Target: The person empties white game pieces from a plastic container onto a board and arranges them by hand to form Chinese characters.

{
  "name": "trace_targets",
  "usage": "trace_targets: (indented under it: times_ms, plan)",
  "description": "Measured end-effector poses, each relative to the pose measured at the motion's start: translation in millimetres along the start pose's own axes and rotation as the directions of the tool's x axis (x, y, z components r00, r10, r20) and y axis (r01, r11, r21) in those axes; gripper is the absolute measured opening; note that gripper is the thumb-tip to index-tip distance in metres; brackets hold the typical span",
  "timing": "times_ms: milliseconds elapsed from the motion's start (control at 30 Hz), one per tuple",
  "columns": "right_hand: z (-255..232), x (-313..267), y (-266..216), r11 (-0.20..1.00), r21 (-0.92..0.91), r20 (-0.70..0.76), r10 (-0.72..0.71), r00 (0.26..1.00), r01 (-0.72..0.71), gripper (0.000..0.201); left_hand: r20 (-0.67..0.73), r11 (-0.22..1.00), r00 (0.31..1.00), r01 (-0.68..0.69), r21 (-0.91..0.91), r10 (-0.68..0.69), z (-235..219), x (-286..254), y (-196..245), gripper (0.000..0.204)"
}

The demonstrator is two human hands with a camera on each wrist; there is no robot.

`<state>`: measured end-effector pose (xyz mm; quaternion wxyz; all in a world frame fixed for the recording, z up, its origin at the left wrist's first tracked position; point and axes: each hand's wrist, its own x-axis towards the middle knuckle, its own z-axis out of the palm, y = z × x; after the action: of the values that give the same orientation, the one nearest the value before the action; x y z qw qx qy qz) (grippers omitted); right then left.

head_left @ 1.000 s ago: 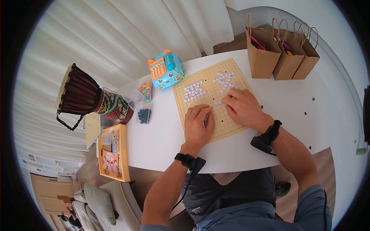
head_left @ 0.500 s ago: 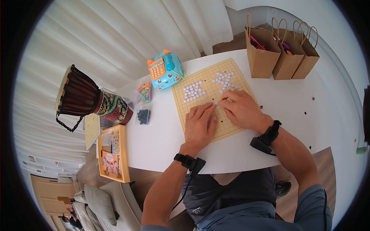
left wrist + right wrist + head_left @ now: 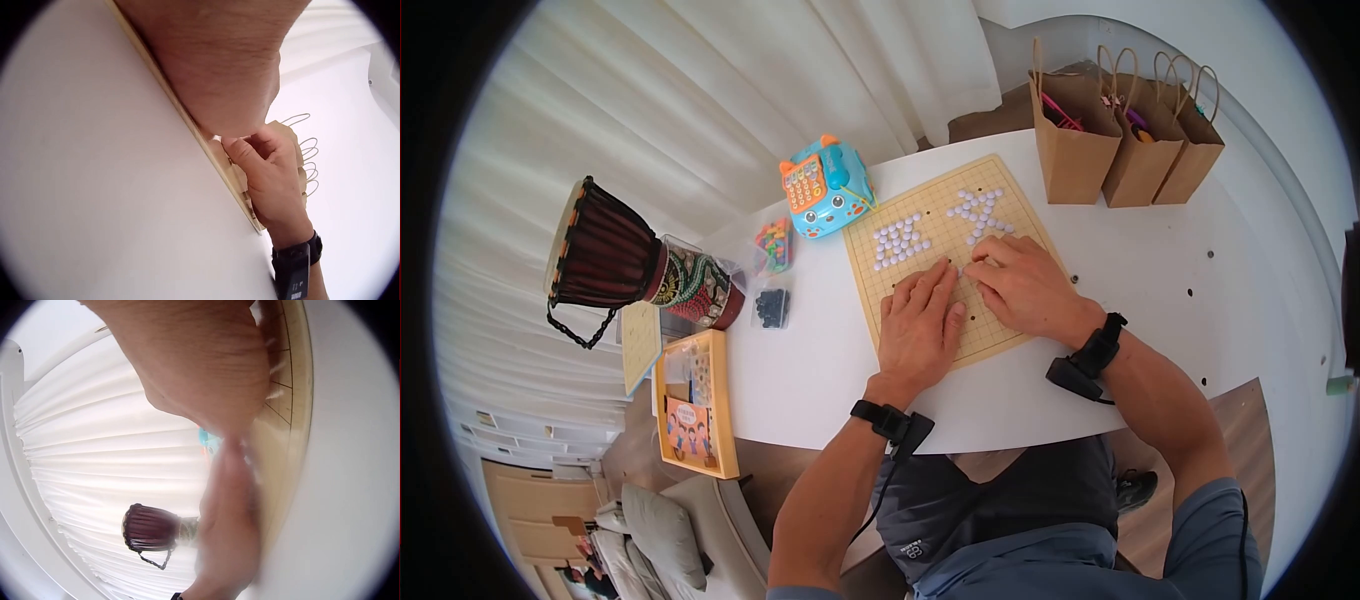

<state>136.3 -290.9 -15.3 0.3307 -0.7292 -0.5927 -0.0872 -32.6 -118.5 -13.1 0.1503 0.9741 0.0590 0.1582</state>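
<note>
Small round white game pieces [image 3: 900,243] lie in two groups on the far half of a yellow gridded game board [image 3: 990,342]. My left hand [image 3: 917,325] rests palm down on the board's near left part, its fingers nearly straight toward the middle. Facing it from the right, my right hand [image 3: 1030,288] bends its fingers, with the tips beside a white piece [image 3: 960,273] between the two hands. I cannot tell whether the right fingers pinch it. In the left wrist view the right hand [image 3: 275,178] shows its thumb close to the bent fingers.
Left of the board stand a blue toy telephone [image 3: 828,205], a box of coloured pieces [image 3: 773,245] and a box of black pieces [image 3: 771,308]. A drum [image 3: 615,245] and a wooden tray [image 3: 720,400] are farther left. Paper bags [image 3: 1075,150] stand at the back right.
My left hand has flattened, its fingers straightening and reaching farther across the board toward the right fingertips. White pieces between the hands are now more covered. The right hand has barely moved.
</note>
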Motion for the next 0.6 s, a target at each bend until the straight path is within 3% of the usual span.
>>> trace_targets:
  times_ms: [233, 333, 400, 600]
  plan:
    - [0.6, 0.1, -0.2, 1.000, -0.009, -0.020, -0.009, 1.000, 0.009, 0.015, 0.025, 1.000, 1.000, 0.001, 0.007, -0.001, 0.2, -0.3, -1.8, 0.055]
    - [1.3, -0.2, 0.5, 1.000, 0.006, -0.027, -0.008, 1.000, 0.008, 0.017, -0.038, 1.000, 0.999, 0.003, -0.009, -0.003, 2.7, -0.7, -0.8, 0.055]
    - [1.6, -0.1, 0.7, 1.000, 0.013, -0.040, -0.001, 0.999, 0.002, 0.017, -0.193, 0.979, 0.968, 0.128, -0.159, -0.158, 7.6, -2.1, -1.9, 0.050]
    - [0.5, -0.3, -1.3, 1.000, -0.002, -0.022, 0.015, 1.000, -0.016, 0.016, -0.186, 0.975, 0.966, 0.154, -0.159, -0.183, 6.9, -1.8, -3.2, 0.037]
